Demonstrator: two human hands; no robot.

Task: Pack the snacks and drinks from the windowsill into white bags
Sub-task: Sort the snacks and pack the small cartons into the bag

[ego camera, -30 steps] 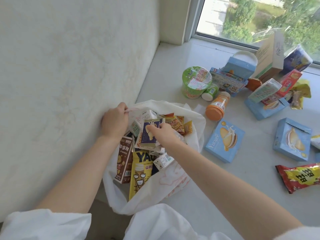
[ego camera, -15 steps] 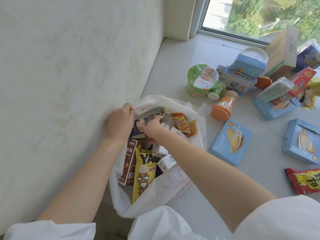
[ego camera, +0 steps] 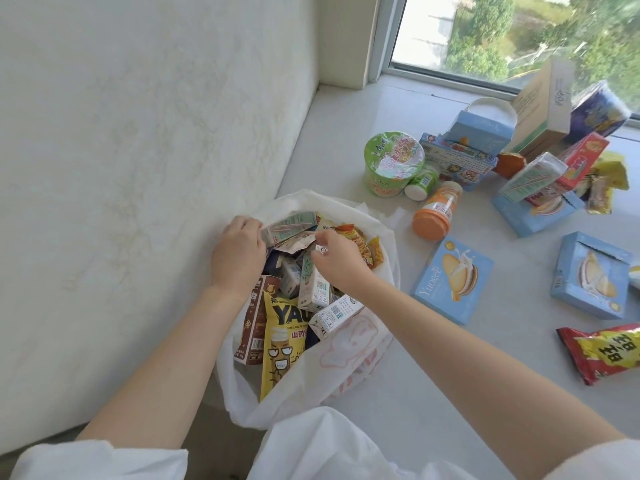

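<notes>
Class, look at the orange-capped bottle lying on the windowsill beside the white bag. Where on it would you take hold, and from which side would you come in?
Grip the orange-capped bottle round its labelled middle, coming down from above. It lies on its side on the windowsill, cap toward the camera, so the rounded barrel is exposed on top. Fingers should straddle it across its width; the small green-labelled bottle crowds its far end.

The red snack packet is cut off at the right edge; both hands' fingertips are hidden among the packets.

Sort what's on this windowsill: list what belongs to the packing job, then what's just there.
Job:
- white bag
- left hand and right hand, both in the bag
- orange bottle
- green noodle cup
- blue biscuit box
- red snack packet

Just there:
- wall
- window
</notes>
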